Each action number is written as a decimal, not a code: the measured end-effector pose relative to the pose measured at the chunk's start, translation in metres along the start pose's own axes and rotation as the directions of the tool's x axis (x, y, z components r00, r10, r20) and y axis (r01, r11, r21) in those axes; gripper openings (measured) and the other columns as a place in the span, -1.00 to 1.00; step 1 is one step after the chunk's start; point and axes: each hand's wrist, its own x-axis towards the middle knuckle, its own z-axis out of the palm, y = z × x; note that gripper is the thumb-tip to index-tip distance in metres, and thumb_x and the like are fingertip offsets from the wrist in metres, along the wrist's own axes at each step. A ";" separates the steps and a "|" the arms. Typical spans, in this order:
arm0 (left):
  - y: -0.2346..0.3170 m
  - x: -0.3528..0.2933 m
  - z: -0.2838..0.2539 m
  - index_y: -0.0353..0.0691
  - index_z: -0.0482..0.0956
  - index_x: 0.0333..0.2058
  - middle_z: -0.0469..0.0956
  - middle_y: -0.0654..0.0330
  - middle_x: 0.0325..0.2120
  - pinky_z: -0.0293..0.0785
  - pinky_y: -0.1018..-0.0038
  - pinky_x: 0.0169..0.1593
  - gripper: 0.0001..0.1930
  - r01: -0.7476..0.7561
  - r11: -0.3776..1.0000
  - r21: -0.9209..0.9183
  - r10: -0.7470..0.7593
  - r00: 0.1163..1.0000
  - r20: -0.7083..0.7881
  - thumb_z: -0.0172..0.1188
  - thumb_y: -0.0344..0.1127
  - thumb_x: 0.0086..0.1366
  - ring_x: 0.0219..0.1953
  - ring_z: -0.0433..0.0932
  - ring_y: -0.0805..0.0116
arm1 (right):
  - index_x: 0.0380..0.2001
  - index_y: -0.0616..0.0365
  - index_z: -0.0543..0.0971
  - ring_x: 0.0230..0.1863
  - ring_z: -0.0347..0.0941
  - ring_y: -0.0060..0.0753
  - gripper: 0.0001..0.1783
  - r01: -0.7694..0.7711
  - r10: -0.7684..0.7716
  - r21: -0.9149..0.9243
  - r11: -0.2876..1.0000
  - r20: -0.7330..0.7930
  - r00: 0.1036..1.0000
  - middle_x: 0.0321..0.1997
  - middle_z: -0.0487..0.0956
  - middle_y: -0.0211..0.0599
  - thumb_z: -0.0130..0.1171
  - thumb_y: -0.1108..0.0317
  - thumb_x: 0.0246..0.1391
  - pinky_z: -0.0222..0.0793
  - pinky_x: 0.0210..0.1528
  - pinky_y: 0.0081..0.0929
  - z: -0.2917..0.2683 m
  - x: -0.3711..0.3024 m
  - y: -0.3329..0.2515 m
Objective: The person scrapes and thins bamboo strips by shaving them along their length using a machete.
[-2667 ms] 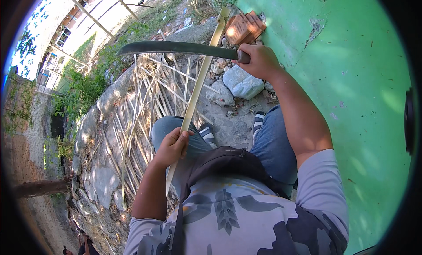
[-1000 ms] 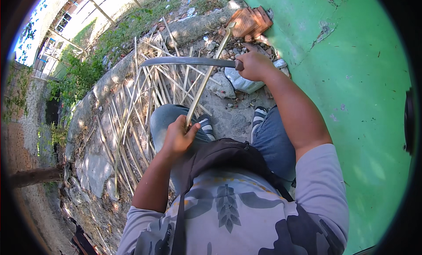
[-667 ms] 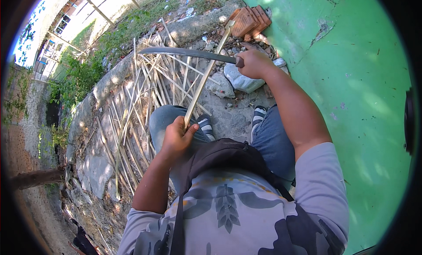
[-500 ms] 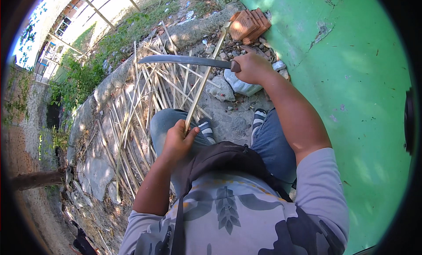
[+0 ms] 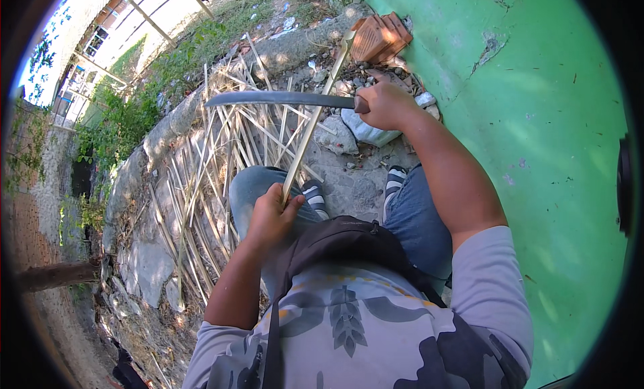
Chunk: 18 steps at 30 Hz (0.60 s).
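Observation:
My left hand is closed round the near end of a long pale bamboo strip, just above my left knee. The strip slants up and away to the right, its far end near the roof tiles. In my right hand is the wooden handle of a machete, gripped in a fist. Its long dark blade points left, lying across the strip at about the strip's middle. Whether the edge bites into the bamboo, I cannot tell. A heap of split bamboo strips lies on the ground to the left.
Stacked orange roof tiles stand beyond my right hand. Large pale stones and rubble lie before my feet. A green wall rises along the right side. At the far left are bushes and a brown log.
The machete has come slightly nearer to me along the strip, its blade tip dropping a little. The strip's far end has shifted slightly up and right. My left hand has hardly moved.

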 end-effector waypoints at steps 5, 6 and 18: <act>0.000 -0.004 0.001 -0.33 0.46 -0.32 0.44 0.15 -0.60 0.36 0.38 -0.38 -0.68 -0.019 0.998 -0.063 0.018 1.000 -0.011 0.33 -0.19 0.35 -0.51 0.32 0.42 | -0.38 0.01 0.64 -0.21 0.61 0.05 -0.83 -0.091 0.085 0.053 0.994 0.101 0.991 -0.32 0.67 -0.12 0.25 0.19 0.00 0.49 -0.09 -0.08 -0.013 0.004 0.024; -0.002 0.000 0.001 -0.32 0.45 -0.33 0.43 0.18 -0.59 0.35 0.38 -0.37 -0.70 -0.025 0.998 -0.053 0.026 1.000 0.007 0.32 -0.20 0.35 -0.50 0.32 0.43 | -0.36 -0.01 0.65 -0.17 0.62 0.02 -0.83 -0.187 0.173 0.170 0.967 0.093 0.980 -0.30 0.68 -0.14 0.23 0.18 0.02 0.50 -0.06 -0.12 -0.014 0.008 0.038; -0.002 0.000 -0.001 -0.30 0.42 -0.34 0.42 0.18 -0.59 0.36 0.37 -0.37 -0.71 -0.026 1.000 -0.011 0.026 0.999 0.032 0.31 -0.24 0.35 -0.49 0.32 0.43 | -0.36 0.07 0.62 -0.20 0.60 0.03 -0.79 -0.110 0.104 0.068 0.992 0.083 0.991 -0.33 0.66 -0.08 0.22 0.19 0.03 0.49 -0.13 -0.11 -0.015 0.007 0.034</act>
